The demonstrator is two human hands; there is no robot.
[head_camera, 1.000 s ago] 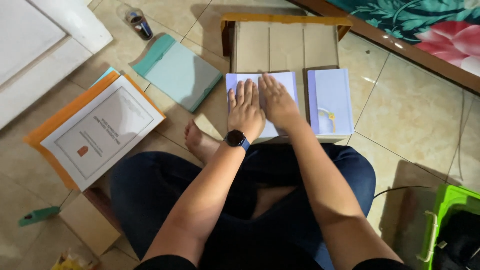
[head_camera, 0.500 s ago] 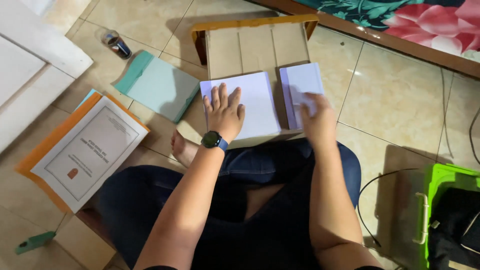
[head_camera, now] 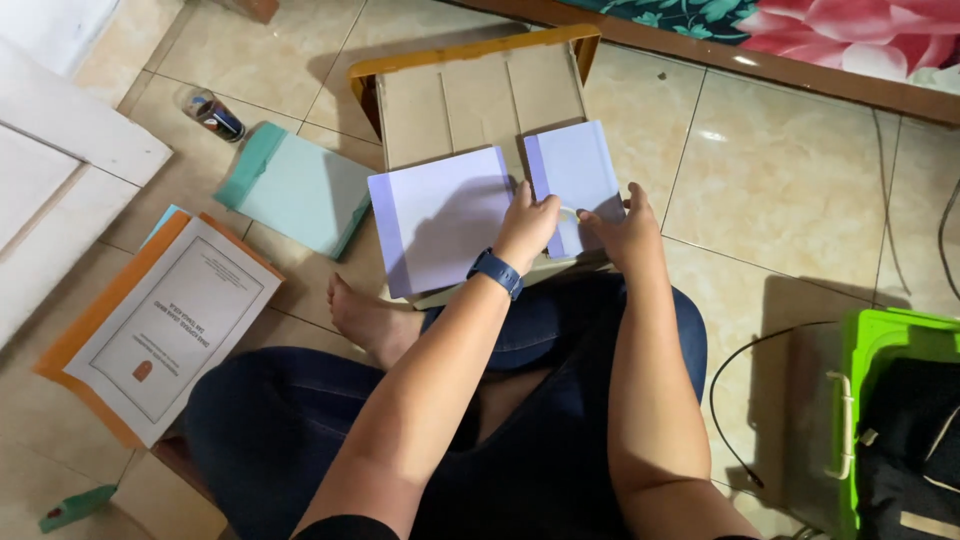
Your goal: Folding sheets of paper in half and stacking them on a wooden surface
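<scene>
Since the earlier frame, my left hand has left the large lavender sheet and meets my right hand at the smaller lavender sheet; both pinch a small pale piece over the cardboard tray.

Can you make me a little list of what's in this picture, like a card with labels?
Place: tan tiled floor, person sitting down
Left hand: on edge of big pale lilac paper sheet, dark blue watch on wrist
Right hand: resting on smaller pale lilac sheet
Between hands: small white strip, hard to identify
Under sheets: flat tan cardboard board with yellow rim
Left side: teal folder, white printed document on orange folder
Right side: bright green plastic bin
</scene>
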